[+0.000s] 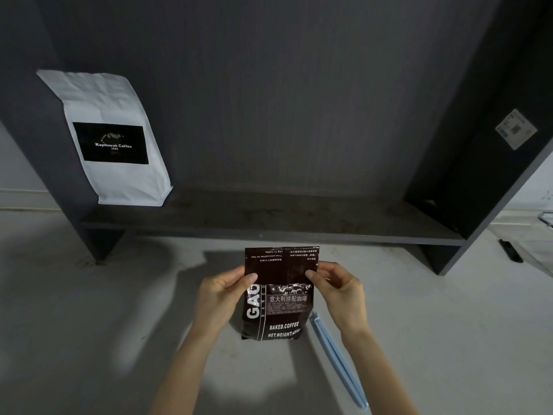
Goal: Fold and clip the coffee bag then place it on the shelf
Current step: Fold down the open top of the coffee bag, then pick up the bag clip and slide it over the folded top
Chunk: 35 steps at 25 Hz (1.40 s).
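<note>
A dark brown coffee bag (278,313) with white print stands upright on the pale table in front of me. Its top part is folded down toward me, so the back-side text shows upside down. My left hand (223,295) pinches the folded flap at its left edge and my right hand (338,290) pinches it at the right edge. A long light-blue bag clip (338,357) lies on the table just right of the bag, under my right forearm. The dark grey shelf (269,223) runs across behind the bag.
A white Kopiluwak coffee bag (113,139) leans at the shelf's left end against the side panel. The shelf's right side panel (478,163) carries a small label. A black pen-like object (510,250) and clear plastic lie at the far right.
</note>
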Available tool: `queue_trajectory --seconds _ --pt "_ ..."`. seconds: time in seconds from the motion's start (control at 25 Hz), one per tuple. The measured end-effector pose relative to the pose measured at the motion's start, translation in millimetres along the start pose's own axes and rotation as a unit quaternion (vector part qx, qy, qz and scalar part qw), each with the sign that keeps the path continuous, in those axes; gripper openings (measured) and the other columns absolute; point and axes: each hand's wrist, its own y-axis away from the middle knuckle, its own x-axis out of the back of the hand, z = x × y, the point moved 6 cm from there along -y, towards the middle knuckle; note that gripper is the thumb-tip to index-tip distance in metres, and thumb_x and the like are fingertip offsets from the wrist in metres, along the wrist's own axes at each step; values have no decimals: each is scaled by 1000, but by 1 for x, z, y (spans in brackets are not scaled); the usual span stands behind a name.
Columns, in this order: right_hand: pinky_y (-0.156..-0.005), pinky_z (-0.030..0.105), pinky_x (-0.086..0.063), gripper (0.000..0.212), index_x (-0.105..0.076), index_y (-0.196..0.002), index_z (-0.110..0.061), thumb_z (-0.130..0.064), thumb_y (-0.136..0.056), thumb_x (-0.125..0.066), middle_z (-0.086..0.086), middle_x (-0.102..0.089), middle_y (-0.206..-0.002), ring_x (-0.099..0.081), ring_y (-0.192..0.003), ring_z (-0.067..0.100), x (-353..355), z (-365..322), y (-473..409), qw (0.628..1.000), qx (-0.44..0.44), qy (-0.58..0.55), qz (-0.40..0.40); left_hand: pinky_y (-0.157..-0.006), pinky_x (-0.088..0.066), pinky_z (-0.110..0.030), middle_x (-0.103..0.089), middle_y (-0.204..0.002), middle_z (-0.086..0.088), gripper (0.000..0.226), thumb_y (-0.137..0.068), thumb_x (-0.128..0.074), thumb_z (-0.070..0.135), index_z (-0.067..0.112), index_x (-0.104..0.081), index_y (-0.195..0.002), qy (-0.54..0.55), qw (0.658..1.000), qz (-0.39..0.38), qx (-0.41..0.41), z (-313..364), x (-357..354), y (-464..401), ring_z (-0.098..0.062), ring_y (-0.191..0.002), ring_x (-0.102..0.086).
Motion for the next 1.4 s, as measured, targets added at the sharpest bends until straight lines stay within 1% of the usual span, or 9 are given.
queue_trajectory --seconds 0.2,0.36,0.52,0.64,0.76,1.0,1.16,1.32,1.4 --pt "-65 7 -49 18 -67 -92 -23 -10 -82 -60 -9 -70 -87 -65 -77 -5 5 1 1 998 -4 32 -55 -61 -43 0 -69 -68 29 23 -77 -64 11 25 -67 -95 5 1000 2 -2 -4 0 1 9 -78 -64" --pt "-77 24 -49 21 -63 -81 -32 -12 -83 -58 -4 -68 -85 -65 -84 14 22 22 5 989 -42 130 -52 -62 -44 0 -70 -76 24 25 -78 -64 10 34 -66 -84 25 1000 17 4 -6 1 1 12 -77 -63" --pt "-79 29 -47 22 -61 -98 -17 -17 -77 -67 7 -64 -92 -62 -84 21 29 54 18 946 -88 305 -67 -62 -44 1 -65 -90 17 27 -79 -61 7 33 -61 -87 49 999 21 -4 -4 -4 2 15 -78 -61" --pt "-85 30 -43 38 -54 -108 -17 -25 -73 -68 11 -56 -106 -55 -101 28 31 75 28 910 -122 384 -98 -64 -44 0 -64 -94 17 28 -81 -59 7 34 -60 -89 55 998 10 -13 -2 -7 4 14 -81 -61" --pt "-87 34 -43 33 -53 -106 -15 -25 -76 -63 11 -55 -109 -52 -104 29 32 84 34 886 -138 431 -100 -67 -45 -2 -64 -100 15 27 -82 -57 8 31 -60 -96 50 999 -9 -15 -2 -7 4 11 -87 -61" --pt "-70 29 -44 19 -61 -94 -18 -33 -83 -54 11 -64 -100 -61 -90 29 31 80 31 908 -126 395 -58 -65 -45 -2 -65 -98 14 27 -83 -56 6 30 -60 -95 49 998 -15 -24 1 -7 5 9 -86 -62" --pt "-74 28 -48 21 -64 -95 -19 -11 -76 -58 9 -69 -98 -64 -88 23 33 67 26 926 -85 365 -35 -63 -45 -2 -65 -95 12 26 -82 -55 2 21 -59 -99 48 998 -11 -29 5 -10 3 10 -80 -63" --pt "-52 5 -38 23 -63 -93 -15 -1 -76 -57 7 -69 -87 -62 -78 19 37 44 16 956 -52 290 4 -62 -45 -2 -65 -94 15 26 -82 -57 7 30 -59 -93 44 998 -2 -39 10 -9 2 11 -80 -63" --pt "-53 6 -39 21 -61 -93 -15 -1 -78 -58 4 -67 -84 -63 -79 21 39 27 10 970 -36 238 13 -65 -45 -3 -66 -93 16 21 -82 -58 14 34 -61 -89 39 998 6 -48 14 -8 1 10 -83 -62"
